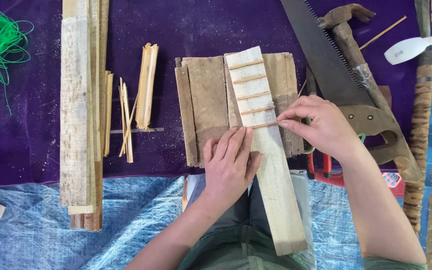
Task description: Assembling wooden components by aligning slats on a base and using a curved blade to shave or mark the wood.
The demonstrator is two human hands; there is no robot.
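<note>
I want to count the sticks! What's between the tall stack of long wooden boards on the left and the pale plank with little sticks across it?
In the head view, between the tall stack of long wooden boards and the pale plank: split bamboo strips, a short bamboo bundle, and brown boards.

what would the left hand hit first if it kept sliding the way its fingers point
Its fingers point up the pale plank. The left hand would probably first meet the thin stick that the right hand holds across the plank, right at its fingertips.
</note>
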